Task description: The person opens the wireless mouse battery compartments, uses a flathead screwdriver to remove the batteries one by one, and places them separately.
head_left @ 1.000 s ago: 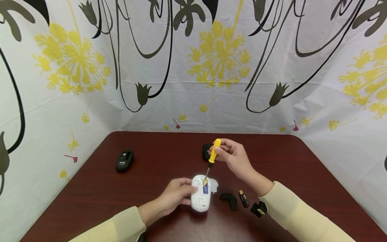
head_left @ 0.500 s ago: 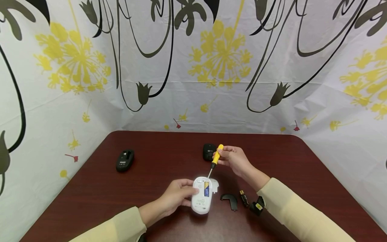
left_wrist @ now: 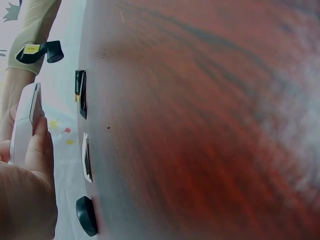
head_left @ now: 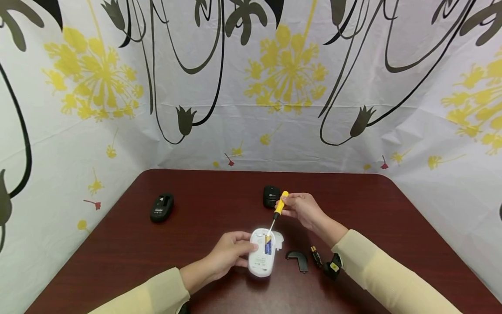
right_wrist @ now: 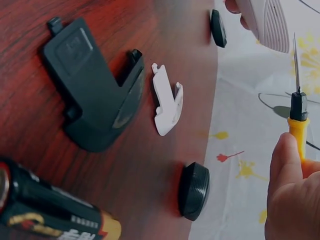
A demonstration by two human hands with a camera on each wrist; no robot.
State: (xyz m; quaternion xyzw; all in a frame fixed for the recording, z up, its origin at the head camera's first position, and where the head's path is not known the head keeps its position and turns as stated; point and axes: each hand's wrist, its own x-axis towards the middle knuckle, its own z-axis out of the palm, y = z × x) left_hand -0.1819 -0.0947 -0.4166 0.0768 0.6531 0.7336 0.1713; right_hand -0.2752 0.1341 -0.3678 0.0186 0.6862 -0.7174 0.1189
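My left hand (head_left: 231, 253) grips a white computer mouse (head_left: 262, 264) by its left side, underside facing up. Its battery compartment is uncovered, and a blue and gold battery (head_left: 268, 247) sits inside. My right hand (head_left: 306, 210) holds a screwdriver (head_left: 280, 206) by its yellow handle, shaft slanting down. In the head view its tip meets the battery's upper end; whether it touches cannot be made out. From the right wrist, the screwdriver shaft (right_wrist: 297, 65) shows beside the mouse's ridged end (right_wrist: 272, 30). The left wrist view catches the mouse (left_wrist: 24, 122) edge-on, raised off the table.
A white battery cover (head_left: 279, 240) lies on the table just behind the held mouse. To its right are a black battery cover (head_left: 301, 261) and a loose battery (head_left: 316, 256). Two black mice rest farther back, one at left (head_left: 161, 208), one near the screwdriver (head_left: 271, 196).
My right hand and the screwdriver have come down a little, with the handle shifting slightly right. The mouse has tilted slightly in my left hand, which otherwise stays in place.
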